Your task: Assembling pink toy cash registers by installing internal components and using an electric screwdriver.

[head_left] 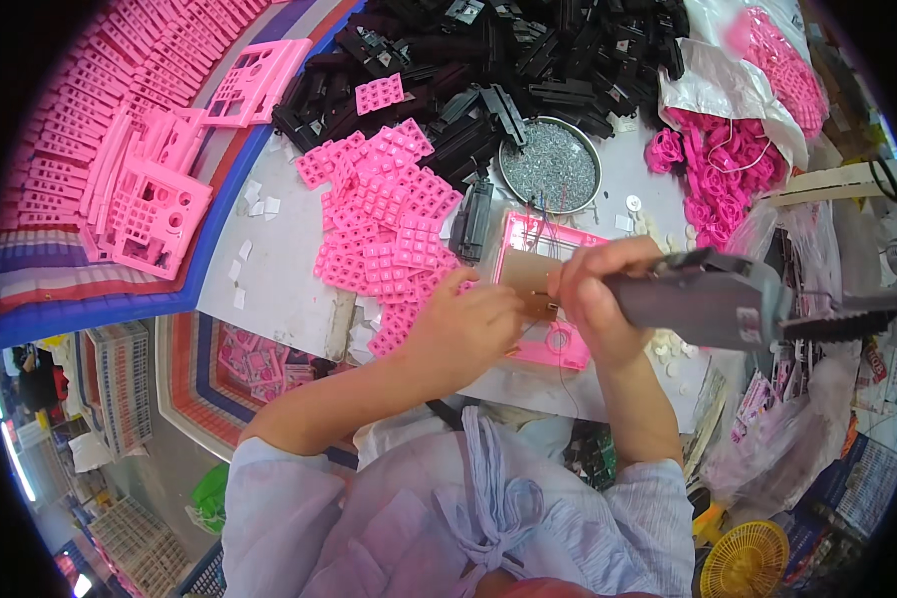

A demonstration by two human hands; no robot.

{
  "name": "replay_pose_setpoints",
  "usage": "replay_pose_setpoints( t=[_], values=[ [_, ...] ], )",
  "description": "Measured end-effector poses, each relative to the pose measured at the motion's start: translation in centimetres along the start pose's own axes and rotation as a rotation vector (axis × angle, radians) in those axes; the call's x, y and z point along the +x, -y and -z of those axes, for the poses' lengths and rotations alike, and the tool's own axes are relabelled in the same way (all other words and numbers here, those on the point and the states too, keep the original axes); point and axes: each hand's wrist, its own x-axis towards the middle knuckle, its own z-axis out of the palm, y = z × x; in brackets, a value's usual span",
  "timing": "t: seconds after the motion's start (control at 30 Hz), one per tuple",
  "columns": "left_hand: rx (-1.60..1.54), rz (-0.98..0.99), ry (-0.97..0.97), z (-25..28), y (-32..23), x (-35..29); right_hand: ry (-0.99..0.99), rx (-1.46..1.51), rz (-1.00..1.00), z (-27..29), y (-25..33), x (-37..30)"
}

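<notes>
Rounded plastic tool (693,307), bare hands (465,334) (605,299), smooth pink casing (533,354), knobbly keypads (381,199)

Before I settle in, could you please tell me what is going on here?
The person's right-hand grip holds what looks like a dark electric screwdriver beside a brown board in a pink casing. The left-hand grip is at the board's near left; contact is hard to judge. Pink keypads lie heaped to the left, and a dish of small metal pieces stands beyond the casing.
</notes>
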Motion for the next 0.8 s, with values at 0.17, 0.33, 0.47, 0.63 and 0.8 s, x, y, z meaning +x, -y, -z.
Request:
replay_pose_setpoints(
  t=[0.17,0.33,0.47,0.63,0.8],
  values=[
    [0.081,-0.068,-0.022,-1.5,0.3,-0.7,-0.003,-0.136,-0.062,-1.1,-1.9,1.7],
    [0.083,-0.059,-0.076,-1.6,0.4,-0.7,-0.011,-0.140,-0.054,-1.2,-3.7,1.7],
    [0.050,-0.052,-0.086,-1.9,0.5,-0.8,0.013,-0.060,-0.029,-0.5,-4.4,1.5],
    [0.019,-0.045,-0.088,-2.5,0.7,-1.1,0.046,-0.177,-0.069,-0.9,-4.4,1.8],
    [-0.050,0.014,-0.061,-1.7,0.3,-1.0,0.192,-0.533,0.026,-0.5,-4.6,1.9]
  ],
)
